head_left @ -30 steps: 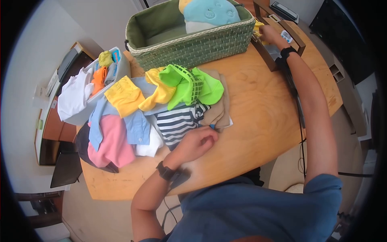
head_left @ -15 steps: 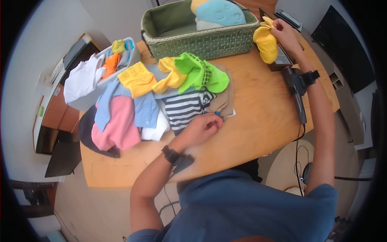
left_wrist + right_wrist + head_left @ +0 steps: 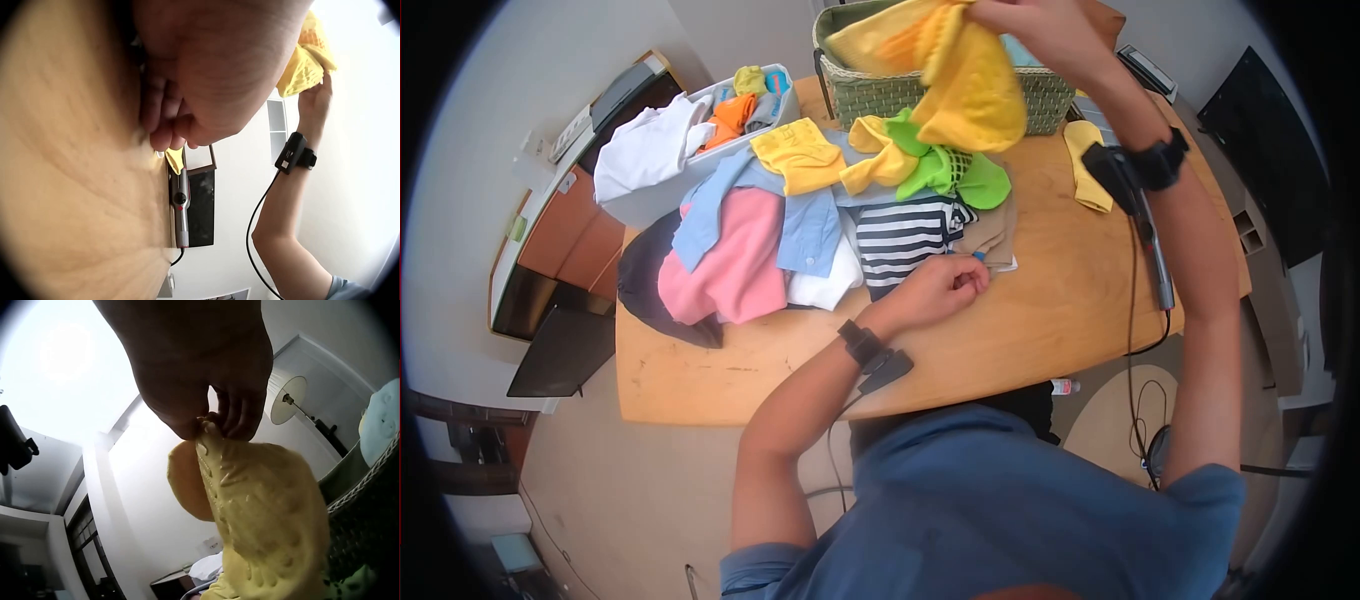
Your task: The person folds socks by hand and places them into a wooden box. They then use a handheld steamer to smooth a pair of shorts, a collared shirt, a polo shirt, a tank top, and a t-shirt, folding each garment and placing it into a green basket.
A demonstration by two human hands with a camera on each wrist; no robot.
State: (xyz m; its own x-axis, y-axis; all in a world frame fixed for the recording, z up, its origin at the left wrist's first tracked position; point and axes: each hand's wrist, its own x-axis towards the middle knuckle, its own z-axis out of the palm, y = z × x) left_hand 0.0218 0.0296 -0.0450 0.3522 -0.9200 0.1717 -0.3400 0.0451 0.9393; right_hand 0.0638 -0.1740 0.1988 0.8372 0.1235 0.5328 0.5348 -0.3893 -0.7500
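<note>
High over the table's far side, my right hand (image 3: 1055,35) pinches a yellow cloth piece (image 3: 975,90) by its edge. In the right wrist view the yellow cloth piece (image 3: 269,512) hangs from the fingertips, showing raised bumps and a rounded flap. It overlaps the green woven basket (image 3: 865,110) in the head view. My left hand (image 3: 945,290) rests at the table's near side with loosely curled fingers, holding nothing. Beside it lie a striped navy-and-white garment (image 3: 905,240) and folded tan cloth (image 3: 990,235). A lime-green cloth piece (image 3: 985,185) lies above these.
Yellow garments (image 3: 800,155), a blue shirt (image 3: 810,230) and pink cloth (image 3: 730,260) form a pile. A white bin (image 3: 650,205) with small clothes stands at left. Another yellow cloth (image 3: 1088,170) lies at right, near a grey-and-black corded device (image 3: 1155,250).
My right hand has lifted the yellow cloth piece from the box at right and carried it up and left, toward the basket. The left hand stays by the striped garment. The view has shifted.
</note>
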